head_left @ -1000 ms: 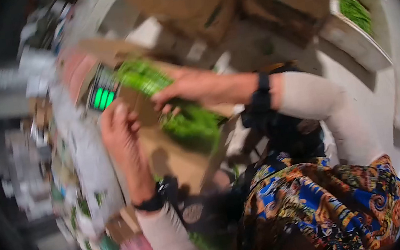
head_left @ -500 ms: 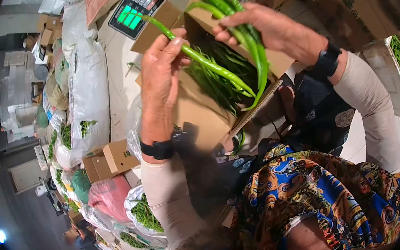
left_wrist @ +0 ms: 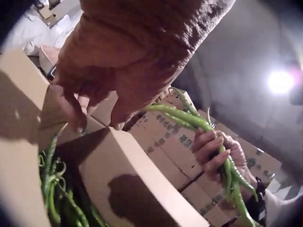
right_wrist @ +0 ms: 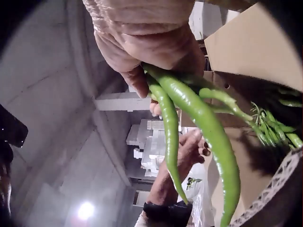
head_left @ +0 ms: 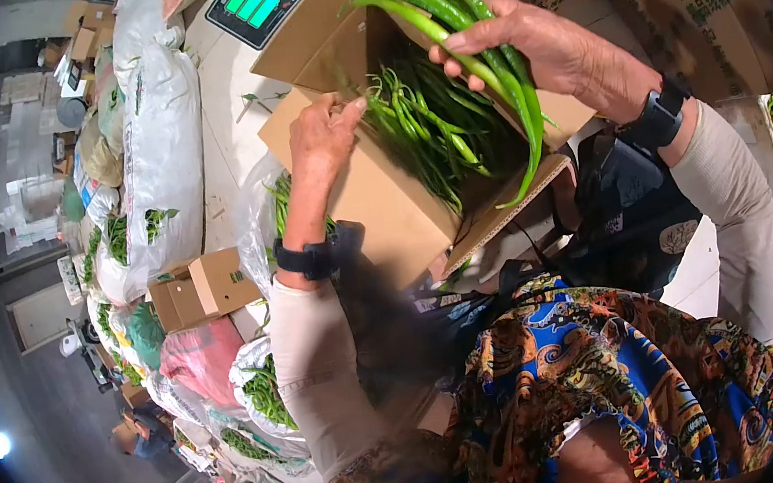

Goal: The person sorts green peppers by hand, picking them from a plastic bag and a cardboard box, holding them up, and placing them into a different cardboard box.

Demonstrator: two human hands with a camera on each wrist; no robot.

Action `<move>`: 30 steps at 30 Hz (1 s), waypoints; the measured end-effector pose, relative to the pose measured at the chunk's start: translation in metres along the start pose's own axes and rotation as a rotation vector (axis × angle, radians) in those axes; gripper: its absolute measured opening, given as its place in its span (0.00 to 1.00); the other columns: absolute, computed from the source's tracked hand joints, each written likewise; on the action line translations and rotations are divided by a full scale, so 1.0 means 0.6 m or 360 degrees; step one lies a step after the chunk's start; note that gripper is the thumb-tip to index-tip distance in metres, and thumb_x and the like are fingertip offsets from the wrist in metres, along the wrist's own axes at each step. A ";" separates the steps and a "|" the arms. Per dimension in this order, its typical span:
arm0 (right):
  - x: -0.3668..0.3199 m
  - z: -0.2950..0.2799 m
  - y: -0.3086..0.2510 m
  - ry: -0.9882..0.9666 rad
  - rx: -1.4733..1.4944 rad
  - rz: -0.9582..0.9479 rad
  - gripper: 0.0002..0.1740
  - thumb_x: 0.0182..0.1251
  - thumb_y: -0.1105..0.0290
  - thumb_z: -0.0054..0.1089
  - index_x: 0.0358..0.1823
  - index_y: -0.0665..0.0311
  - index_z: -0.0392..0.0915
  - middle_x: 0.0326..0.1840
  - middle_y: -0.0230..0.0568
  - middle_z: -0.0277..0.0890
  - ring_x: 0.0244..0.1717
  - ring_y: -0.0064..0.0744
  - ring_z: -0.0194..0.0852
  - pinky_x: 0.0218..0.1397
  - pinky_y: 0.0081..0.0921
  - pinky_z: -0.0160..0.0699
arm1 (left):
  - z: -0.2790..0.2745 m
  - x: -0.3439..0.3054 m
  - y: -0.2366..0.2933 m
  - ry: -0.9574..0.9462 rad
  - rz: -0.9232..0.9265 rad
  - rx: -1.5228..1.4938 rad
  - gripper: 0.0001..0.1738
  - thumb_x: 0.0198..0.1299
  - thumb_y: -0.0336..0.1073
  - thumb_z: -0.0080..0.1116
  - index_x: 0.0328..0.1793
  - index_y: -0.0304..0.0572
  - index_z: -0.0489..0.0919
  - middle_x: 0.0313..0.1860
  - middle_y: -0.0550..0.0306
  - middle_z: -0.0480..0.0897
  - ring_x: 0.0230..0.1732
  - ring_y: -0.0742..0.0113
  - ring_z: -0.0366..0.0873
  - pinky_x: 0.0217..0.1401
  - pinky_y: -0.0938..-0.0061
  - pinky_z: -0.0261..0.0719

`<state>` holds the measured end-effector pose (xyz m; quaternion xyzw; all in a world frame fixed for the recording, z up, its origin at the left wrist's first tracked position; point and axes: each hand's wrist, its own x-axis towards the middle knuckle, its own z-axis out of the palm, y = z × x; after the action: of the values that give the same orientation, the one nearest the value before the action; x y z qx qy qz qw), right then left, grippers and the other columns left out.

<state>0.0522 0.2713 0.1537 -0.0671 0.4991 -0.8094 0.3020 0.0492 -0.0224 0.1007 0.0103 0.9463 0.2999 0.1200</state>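
Note:
In the head view my right hand (head_left: 546, 43) grips several long green chili peppers (head_left: 530, 132) above the right side of an open cardboard box (head_left: 385, 193). In the right wrist view two glossy peppers (right_wrist: 213, 132) hang from under the palm. My left hand (head_left: 324, 141) is over the box's left flap, with loosely bent fingers. No pepper shows in it in the left wrist view, where its fingertips (left_wrist: 80, 128) hang over the box opening. Inside the box lies a pile of green chili peppers (head_left: 436, 134).
A scale with a lit green display (head_left: 256, 6) stands beyond the box. White sacks (head_left: 165, 153), a small open carton (head_left: 209, 292) and a pink bag (head_left: 208, 360) line the left. Stacked printed cartons (head_left: 705, 9) stand at the back right.
My left hand has parted from the long pepper it held half a second ago and moved down toward the box flap. My right hand still grips its peppers, slightly further right.

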 end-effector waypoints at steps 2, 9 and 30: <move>0.001 0.008 0.005 -0.0013 0.0012 0.0054 0.20 0.63 0.71 0.59 0.56 0.68 0.70 0.44 0.39 0.78 0.40 0.21 0.76 0.39 0.17 0.81 | -0.008 -0.018 0.054 -0.0002 -0.0015 -0.0489 0.21 0.61 0.50 0.60 0.45 0.37 0.80 0.28 0.61 0.80 0.27 0.74 0.77 0.25 0.82 0.71; 0.002 0.023 0.024 -0.0190 -0.0008 0.0150 0.20 0.63 0.68 0.61 0.55 0.66 0.72 0.44 0.38 0.78 0.44 0.23 0.76 0.47 0.21 0.79 | 0.000 -0.033 0.152 -0.0295 0.0015 -0.1715 0.17 0.60 0.49 0.62 0.41 0.42 0.79 0.30 0.64 0.79 0.30 0.77 0.76 0.28 0.85 0.66; 0.004 0.012 0.027 -0.0031 -0.0260 -0.0041 0.19 0.67 0.65 0.58 0.55 0.68 0.72 0.36 0.29 0.72 0.35 0.18 0.68 0.40 0.18 0.72 | -0.004 -0.038 0.126 -0.0134 -0.0065 -0.1016 0.27 0.59 0.54 0.62 0.50 0.36 0.78 0.38 0.60 0.79 0.37 0.77 0.76 0.33 0.85 0.68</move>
<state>0.0600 0.2592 0.1428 -0.1056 0.5595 -0.7692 0.2899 0.0670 0.0361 0.1509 -0.0344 0.7987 0.5784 0.1622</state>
